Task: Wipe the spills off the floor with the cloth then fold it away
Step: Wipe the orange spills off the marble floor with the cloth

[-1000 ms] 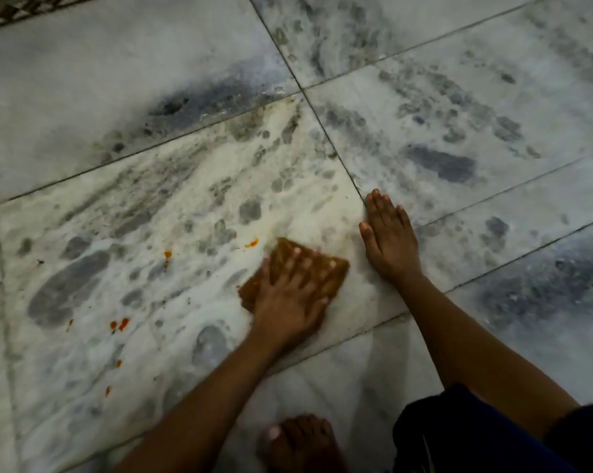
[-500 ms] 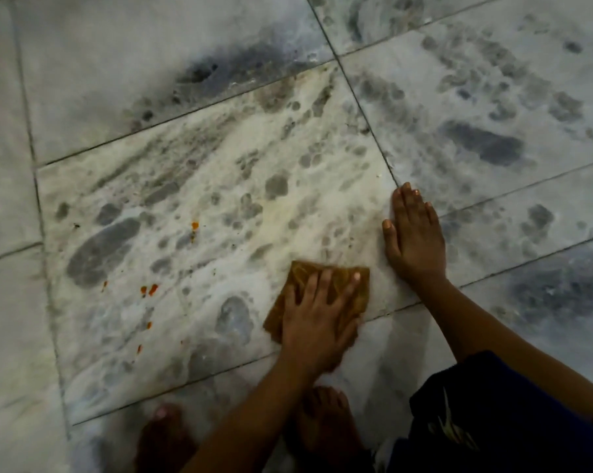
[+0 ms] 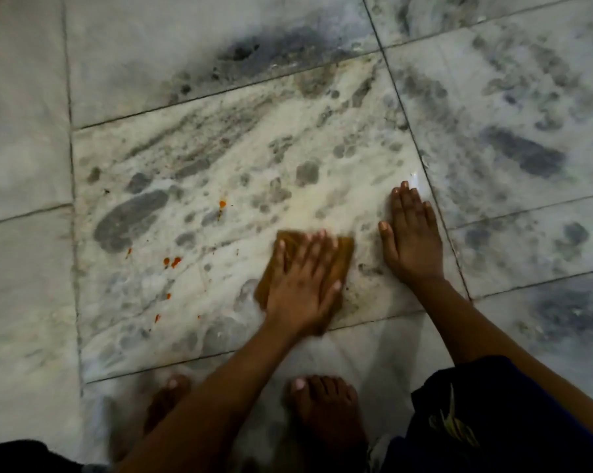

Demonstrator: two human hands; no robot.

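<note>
A small brown-orange cloth lies flat on the white-grey marble floor. My left hand presses down on it with fingers spread, covering most of it. My right hand rests flat on the floor just right of the cloth, holding nothing. Small orange-red spill drops sit to the left of the cloth. One more orange drop lies farther away, and another orange speck is nearer to me. A pale wet smear runs across the tile beyond the cloth.
My two bare feet stand on the tile just below the hands. Dark blue clothing fills the lower right corner. Grout lines divide the floor into large tiles with dark grey blotches.
My left hand slid the cloth toward me, then a little back away. An orange spot just beyond the cloth no longer shows. The view shifted and my feet came into sight.
</note>
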